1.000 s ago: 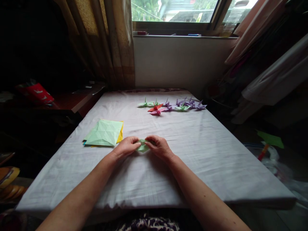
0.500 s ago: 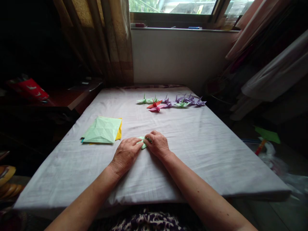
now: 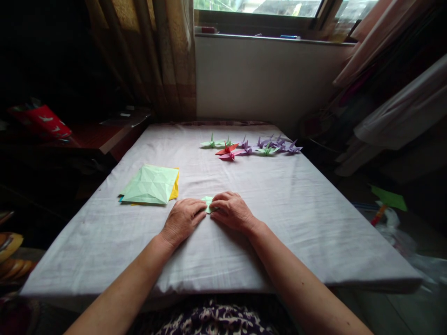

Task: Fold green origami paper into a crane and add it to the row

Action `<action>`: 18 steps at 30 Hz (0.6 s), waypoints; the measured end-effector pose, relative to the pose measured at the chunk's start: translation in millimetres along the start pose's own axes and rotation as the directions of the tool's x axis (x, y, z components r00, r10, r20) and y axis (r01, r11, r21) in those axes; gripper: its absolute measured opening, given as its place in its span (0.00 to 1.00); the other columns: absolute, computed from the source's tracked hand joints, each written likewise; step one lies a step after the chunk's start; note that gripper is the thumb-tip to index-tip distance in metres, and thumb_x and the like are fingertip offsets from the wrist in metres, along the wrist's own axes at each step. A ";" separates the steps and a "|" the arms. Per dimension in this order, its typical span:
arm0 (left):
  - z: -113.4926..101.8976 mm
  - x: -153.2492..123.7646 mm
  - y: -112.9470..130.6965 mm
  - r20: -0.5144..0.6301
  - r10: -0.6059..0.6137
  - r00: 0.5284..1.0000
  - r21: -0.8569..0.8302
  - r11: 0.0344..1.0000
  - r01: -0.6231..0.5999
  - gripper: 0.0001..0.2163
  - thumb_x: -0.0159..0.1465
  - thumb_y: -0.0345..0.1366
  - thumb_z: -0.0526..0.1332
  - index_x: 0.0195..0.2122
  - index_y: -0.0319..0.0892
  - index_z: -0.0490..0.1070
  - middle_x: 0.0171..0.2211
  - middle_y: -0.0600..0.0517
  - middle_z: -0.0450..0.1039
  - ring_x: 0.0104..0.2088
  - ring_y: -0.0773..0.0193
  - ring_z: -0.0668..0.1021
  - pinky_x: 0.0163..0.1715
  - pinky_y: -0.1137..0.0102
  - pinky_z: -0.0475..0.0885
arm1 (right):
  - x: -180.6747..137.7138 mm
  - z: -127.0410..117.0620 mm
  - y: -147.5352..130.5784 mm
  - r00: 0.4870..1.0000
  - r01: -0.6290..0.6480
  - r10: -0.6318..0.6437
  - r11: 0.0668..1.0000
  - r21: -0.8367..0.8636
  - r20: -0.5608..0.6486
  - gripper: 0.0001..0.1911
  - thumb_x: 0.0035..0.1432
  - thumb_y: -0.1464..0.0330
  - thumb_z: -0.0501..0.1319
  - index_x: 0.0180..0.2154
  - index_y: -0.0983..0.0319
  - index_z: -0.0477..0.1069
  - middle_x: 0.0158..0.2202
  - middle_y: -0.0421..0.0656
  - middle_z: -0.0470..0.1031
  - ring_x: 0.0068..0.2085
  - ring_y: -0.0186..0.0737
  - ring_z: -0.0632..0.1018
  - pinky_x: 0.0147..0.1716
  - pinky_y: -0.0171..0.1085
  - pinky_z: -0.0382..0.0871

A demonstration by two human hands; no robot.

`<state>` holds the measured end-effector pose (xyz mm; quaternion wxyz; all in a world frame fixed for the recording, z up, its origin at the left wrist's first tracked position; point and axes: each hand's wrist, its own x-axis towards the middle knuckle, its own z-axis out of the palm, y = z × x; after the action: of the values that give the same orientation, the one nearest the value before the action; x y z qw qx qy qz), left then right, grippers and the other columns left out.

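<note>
A small folded piece of light green paper point(image 3: 208, 204) lies on the white cloth-covered table point(image 3: 279, 223) between my two hands. My left hand point(image 3: 181, 219) lies flat with its fingertips pressing on the paper's left side. From the right, my right hand point(image 3: 233, 211) presses down on the same piece with curled fingers. Most of the paper is hidden under my fingers.
A stack of creased paper sheets point(image 3: 151, 185), green on top of yellow, lies to the left. Several folded paper cranes point(image 3: 249, 148) in green, red, pink and purple sit in a row at the far side. Curtains and a window sill stand behind the table.
The green paper was held slightly up between both hands a second ago. It now lies flat on the cloth with both hands pressing it down.
</note>
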<state>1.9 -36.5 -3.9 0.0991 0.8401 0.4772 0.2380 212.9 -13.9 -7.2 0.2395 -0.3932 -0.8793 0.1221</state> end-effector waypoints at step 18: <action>7.0 1.6 0.0 -0.112 -0.051 0.992 -0.009 0.999 0.050 0.01 0.66 0.32 0.60 0.36 0.43 0.71 0.39 0.49 0.78 0.41 0.57 0.77 0.45 0.62 0.70 | 8.9 5.0 -7.9 0.984 -0.178 0.178 0.977 -0.121 -0.008 0.05 0.63 0.67 0.63 0.34 0.60 0.75 0.40 0.43 0.79 0.42 0.41 0.75 0.41 0.38 0.60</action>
<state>6.0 -34.7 -9.4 0.0809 0.8128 0.5023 0.2837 200.3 -12.6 -5.3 0.2023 -0.4838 -0.8467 0.0899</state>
